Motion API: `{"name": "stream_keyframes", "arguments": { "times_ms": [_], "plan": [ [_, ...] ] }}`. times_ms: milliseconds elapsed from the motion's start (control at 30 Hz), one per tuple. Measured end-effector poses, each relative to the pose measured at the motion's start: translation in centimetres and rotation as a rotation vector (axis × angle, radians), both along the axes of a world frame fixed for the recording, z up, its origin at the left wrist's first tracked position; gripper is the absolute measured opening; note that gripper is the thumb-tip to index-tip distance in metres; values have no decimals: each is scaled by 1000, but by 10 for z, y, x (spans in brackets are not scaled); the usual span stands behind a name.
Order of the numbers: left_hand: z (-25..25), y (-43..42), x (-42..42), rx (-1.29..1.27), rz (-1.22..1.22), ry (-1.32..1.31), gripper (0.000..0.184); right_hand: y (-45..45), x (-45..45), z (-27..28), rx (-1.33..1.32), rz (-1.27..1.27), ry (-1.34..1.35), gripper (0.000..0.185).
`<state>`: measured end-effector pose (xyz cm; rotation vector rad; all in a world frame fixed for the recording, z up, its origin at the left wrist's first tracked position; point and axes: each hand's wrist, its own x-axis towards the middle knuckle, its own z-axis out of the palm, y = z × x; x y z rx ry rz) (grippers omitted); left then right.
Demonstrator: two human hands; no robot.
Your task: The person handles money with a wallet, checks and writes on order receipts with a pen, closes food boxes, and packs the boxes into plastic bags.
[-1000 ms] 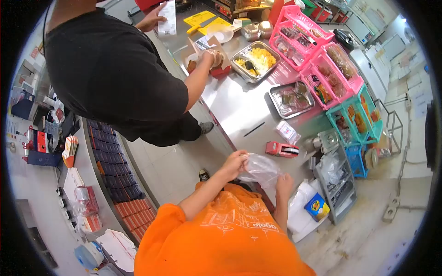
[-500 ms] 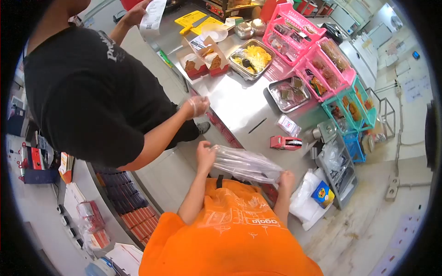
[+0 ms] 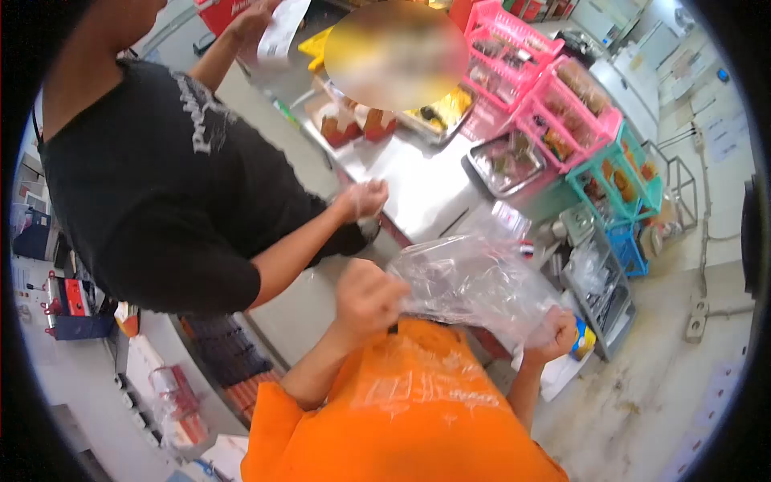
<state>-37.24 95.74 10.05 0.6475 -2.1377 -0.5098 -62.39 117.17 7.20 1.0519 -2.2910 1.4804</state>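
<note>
Plastic bag (image 3: 478, 277) | clear, glossy, crinkled | gripped in right hand (image 3: 554, 334)

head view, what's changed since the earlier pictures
The clear plastic bag has opened from a narrow strip into a wider sheet, now covering most of the red tape dispenser. The right hand still grips it; blur hides whether the left hand does. The co-worker's gloved hand has moved from the takeaway boxes toward the bag. Their other hand still holds the paper slip.
</note>
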Motion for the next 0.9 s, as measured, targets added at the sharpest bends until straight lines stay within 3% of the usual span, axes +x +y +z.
{"name": "stream_keyframes", "arguments": {
  "times_ms": [33, 100, 133, 167, 233, 300, 367, 400, 467, 533, 600, 633, 667, 733, 767, 800, 900],
  "plan": [
    [2, 10, -3, -51, -144, 76, 8, 11, 6, 4, 91, 4, 9, 13],
    [-88, 14, -12, 166, -145, -155, 7, 12, -16, -35, 467, 96, -18, 19],
    [-99, 26, -9, 227, -147, -167, 7, 19, -17, -54, 672, 82, -123, 17],
    [-110, 38, -6, 287, -147, -178, 7, 37, -17, -51, 539, 3, -123, 15],
    [-63, 42, -8, 155, -142, 40, 8, 39, -33, -32, 216, -137, -97, 16],
    [-26, 53, -2, -51, -145, 222, 8, 27, -4, 50, -759, 26, -90, 21],
    [-50, 48, -7, -138, -262, 165, 9, 59, -14, 15, -174, 71, 149, 27],
    [-92, 43, -12, -46, -317, 22, 10, 64, -25, -14, 94, 92, 283, 30],
    [-161, 45, -11, 300, -423, -189, 12, 83, -22, -92, 720, 298, -349, 36],
    [-193, 38, -13, 1024, -537, 17, 13, 94, 2, -131, 523, 316, -490, 23],
    [-178, 51, 2, 2058, -354, 352, 14, 72, 9, -100, 400, 271, -776, 24],
    [-172, 59, 13, 2151, -482, 401, 16, 68, 17, -88, 336, 233, -926, 25],
    [-169, 49, 9, 2210, -641, 461, 18, 60, 20, -92, 89, 90, -1168, 27],
    [-136, 36, -8, 2458, -1087, 474, 30, 65, 6, -105, -142, 67, -1381, 28],
    [-128, 35, -11, 2265, -1077, 384, 30, 70, -2, -108, -259, 64, -1477, 29],
    [-121, 30, -14, 2066, -1063, 300, 30, 76, -6, -105, -156, 199, -1334, 25],
    [-118, 10, -33, 1465, -970, -214, 28, 70, -2, -23, 324, 815, -1420, 22]
  ]
}}
